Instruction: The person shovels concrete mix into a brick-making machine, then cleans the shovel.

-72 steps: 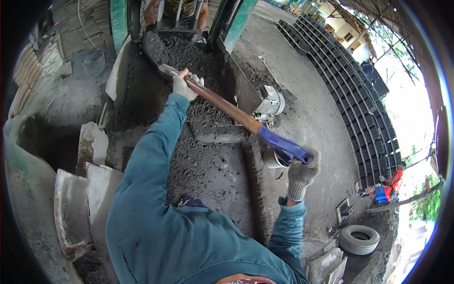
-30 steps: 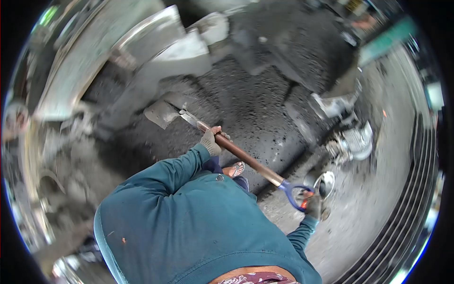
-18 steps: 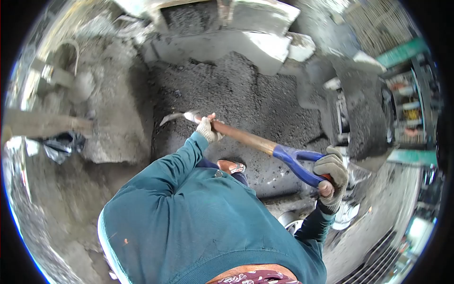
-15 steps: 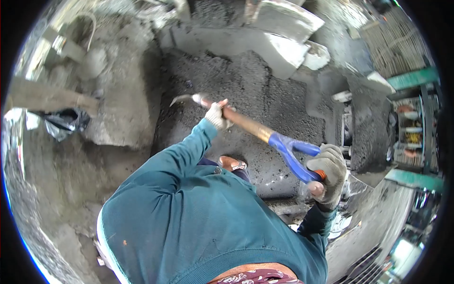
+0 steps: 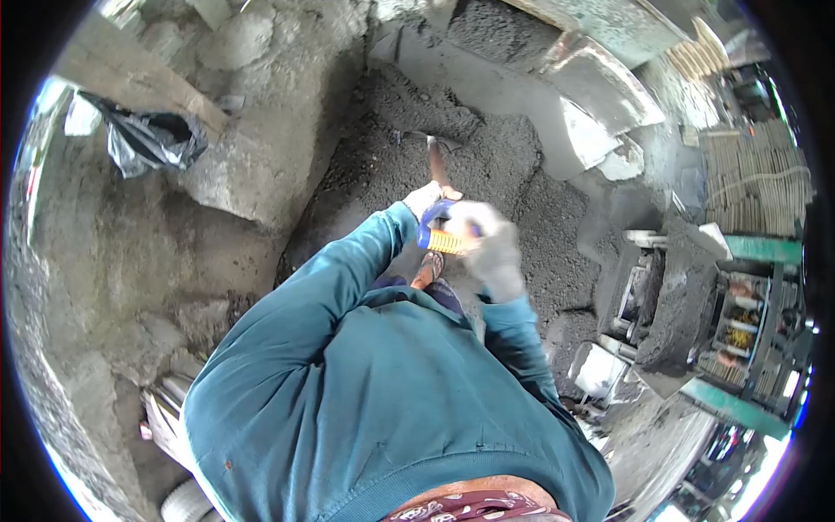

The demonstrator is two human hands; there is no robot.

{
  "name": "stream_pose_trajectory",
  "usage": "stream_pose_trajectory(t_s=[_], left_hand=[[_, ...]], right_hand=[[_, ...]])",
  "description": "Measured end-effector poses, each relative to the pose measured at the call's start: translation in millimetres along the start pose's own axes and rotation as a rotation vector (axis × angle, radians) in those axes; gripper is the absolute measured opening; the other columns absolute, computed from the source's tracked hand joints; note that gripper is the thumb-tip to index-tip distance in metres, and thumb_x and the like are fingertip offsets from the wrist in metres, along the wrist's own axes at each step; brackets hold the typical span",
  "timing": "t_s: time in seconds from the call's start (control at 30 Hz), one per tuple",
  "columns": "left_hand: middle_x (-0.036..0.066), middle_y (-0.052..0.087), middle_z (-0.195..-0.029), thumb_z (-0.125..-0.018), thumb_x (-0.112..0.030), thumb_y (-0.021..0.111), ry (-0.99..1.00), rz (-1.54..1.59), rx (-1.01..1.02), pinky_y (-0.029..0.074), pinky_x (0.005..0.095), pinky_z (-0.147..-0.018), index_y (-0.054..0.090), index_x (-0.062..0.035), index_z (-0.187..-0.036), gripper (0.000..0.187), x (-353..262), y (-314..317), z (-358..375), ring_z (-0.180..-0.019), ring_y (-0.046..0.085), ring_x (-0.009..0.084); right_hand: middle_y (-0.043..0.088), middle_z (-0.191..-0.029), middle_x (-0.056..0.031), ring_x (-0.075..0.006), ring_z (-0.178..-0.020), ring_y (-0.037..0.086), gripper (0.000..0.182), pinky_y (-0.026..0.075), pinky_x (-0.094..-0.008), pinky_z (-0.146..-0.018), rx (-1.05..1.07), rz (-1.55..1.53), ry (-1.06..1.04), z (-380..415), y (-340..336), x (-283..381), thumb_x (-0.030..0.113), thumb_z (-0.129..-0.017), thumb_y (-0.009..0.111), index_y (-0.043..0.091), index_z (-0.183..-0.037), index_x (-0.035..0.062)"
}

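A shovel [image 5: 436,163] with a wooden shaft and a blue D-shaped handle points away from my body. Its blade lies at the dark, damp, gritty pile [image 5: 504,148], partly sunk in it or hidden by it. My left hand [image 5: 425,200], in a pale glove, is closed around the shaft just ahead of the handle. At the handle's yellow-orange grip is my right hand [image 5: 489,244], gloved in grey and blurred by motion, its fingers wrapped over the grip. One foot [image 5: 428,271] shows below the handle.
A rough concrete block [image 5: 270,148] rises on the left, near a black plastic bag [image 5: 156,143] and a wooden beam [image 5: 143,74]. To the right stands a machine with green frame bars [image 5: 739,407] and a trough of grey material [image 5: 674,296]. Stacked boards [image 5: 755,174] sit behind it.
The shovel has swung from lying crosswise to pointing ahead, its blade now at the pile. My right hand has moved left, close to my left hand. The view has turned.
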State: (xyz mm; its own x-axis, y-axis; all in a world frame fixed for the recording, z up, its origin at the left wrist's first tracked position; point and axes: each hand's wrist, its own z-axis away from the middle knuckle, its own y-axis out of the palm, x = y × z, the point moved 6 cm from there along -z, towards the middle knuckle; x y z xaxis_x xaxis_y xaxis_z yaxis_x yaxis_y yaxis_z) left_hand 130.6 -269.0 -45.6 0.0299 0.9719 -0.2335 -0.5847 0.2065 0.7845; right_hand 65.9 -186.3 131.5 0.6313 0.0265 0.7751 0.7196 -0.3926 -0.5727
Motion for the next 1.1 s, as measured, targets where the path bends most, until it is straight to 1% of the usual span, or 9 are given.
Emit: stream_pose_trajectory(t_s=[0.13, 0.3, 0.37, 0.43, 0.5, 0.87, 0.97, 1.0, 1.1], left_hand=[[0.006, 0.062, -0.08, -0.089, -0.012, 0.065, 0.202, 0.159, 0.171, 0.057, 0.0376, -0.068, 0.058, -0.0053, -0.09, 0.009, 9, 64, 52, -0.073, 0.065, 0.0212], [0.011, 0.064, -0.098, -0.089, -0.022, 0.065, 0.052, 0.727, 0.75, 0.052, 0.0417, -0.089, 0.053, 0.0003, -0.117, 0.037, 21, 117, 111, -0.094, 0.064, 0.0264], [0.015, 0.065, -0.105, -0.092, -0.035, 0.061, 0.41, 0.207, 0.348, 0.056, 0.0384, -0.081, 0.054, 0.0011, -0.12, 0.046, 0, 65, 146, -0.095, 0.065, 0.0252], [0.018, 0.065, -0.109, -0.095, -0.048, 0.055, 0.968, -0.602, -0.32, 0.06, 0.0358, -0.07, 0.055, 0.0015, -0.12, 0.056, -34, 29, 219, -0.093, 0.067, 0.0245], [0.017, 0.066, -0.106, -0.098, -0.057, 0.043, 0.894, -0.041, -0.116, 0.051, 0.0414, -0.092, 0.059, 0.001, -0.118, 0.064, -18, -17, 269, -0.1, 0.064, 0.0283], [-0.005, 0.044, -0.061, -0.092, -0.058, 0.053, 0.736, 0.753, -0.923, 0.036, 0.0331, -0.048, 0.049, -0.0217, -0.071, 0.042, 234, -358, 274, -0.053, 0.044, 0.0139], [-0.004, 0.038, -0.06, -0.089, -0.058, 0.056, 0.652, 0.9, -1.59, 0.032, 0.0321, -0.049, 0.048, -0.0201, -0.07, 0.043, 341, -310, 397, -0.052, 0.037, 0.0123], [-0.003, 0.039, -0.061, -0.087, -0.061, 0.058, 0.589, 0.936, -1.865, 0.032, 0.0333, -0.052, 0.049, -0.0197, -0.07, 0.045, 348, -271, 434, -0.054, 0.038, 0.0126], [0.002, 0.047, -0.067, -0.09, -0.052, 0.058, 0.514, 0.844, -2.139, 0.041, 0.0372, -0.055, 0.054, -0.0128, -0.076, 0.042, 349, -237, 473, -0.059, 0.046, 0.0179]], right_hand=[[0.061, -0.117, -0.0146, -0.0211, -0.096, 0.064, 0.054, 0.056, -0.031, -0.072, -0.102, -0.492, 0.585, -16, -19, -171, 0.031, -0.094, 0.064, 0.048, -0.133, -0.002], [0.059, -0.109, -0.0131, -0.027, -0.087, 0.061, 0.054, 0.055, -0.0449, -0.075, 0.144, -1.537, 1.042, -79, 106, -207, 0.048, -0.091, 0.058, 0.052, -0.12, 0.0023], [0.06, -0.094, -0.0092, -0.0254, -0.078, 0.06, 0.04, 0.055, -0.0443, -0.075, 0.37, -1.904, 0.649, -112, 146, -274, 0.041, -0.09, 0.058, 0.054, -0.108, 0.0055], [0.055, -0.079, -0.0052, -0.0235, -0.067, 0.057, 0.024, 0.055, -0.0428, -0.071, 0.016, -1.571, 0.914, -124, 138, -257, 0.023, -0.084, 0.065, 0.052, -0.096, 0.008], [0.055, -0.08, -0.0055, -0.0231, -0.066, 0.057, 0.023, 0.056, -0.0411, -0.068, -0.333, -1.312, 1.142, -120, 139, -250, 0.016, -0.081, 0.069, 0.053, -0.095, 0.0076], [0.056, -0.077, -0.0035, -0.0197, -0.068, 0.057, 0.011, 0.051, -0.0348, -0.066, -0.022, -0.961, 1.478, 55, 376, -257, 0.023, -0.091, 0.058, 0.055, -0.086, 0.0128], [0.059, -0.076, -0.0034, -0.0159, -0.08, 0.062, 0.024, 0.05, -0.0322, -0.078, 0.626, -0.819, 1.519, 189, 473, -167, 0.035, -0.095, 0.049, 0.055, -0.081, 0.0167], [0.058, -0.062, -0.0142, -0.0343, -0.055, 0.061, 0.014, 0.051, -0.0484, -0.051, 0.512, -0.95, 1.87, 254, 496, -145, 0.022, -0.092, 0.059, 0.057, -0.082, 0.0112], [0.057, -0.059, -0.0166, -0.034, -0.052, 0.06, 0.011, 0.051, -0.05, -0.047, 0.657, -0.902, 2.011, 313, 521, -52, 0.014, -0.087, 0.063, 0.059, -0.082, 0.0053]])
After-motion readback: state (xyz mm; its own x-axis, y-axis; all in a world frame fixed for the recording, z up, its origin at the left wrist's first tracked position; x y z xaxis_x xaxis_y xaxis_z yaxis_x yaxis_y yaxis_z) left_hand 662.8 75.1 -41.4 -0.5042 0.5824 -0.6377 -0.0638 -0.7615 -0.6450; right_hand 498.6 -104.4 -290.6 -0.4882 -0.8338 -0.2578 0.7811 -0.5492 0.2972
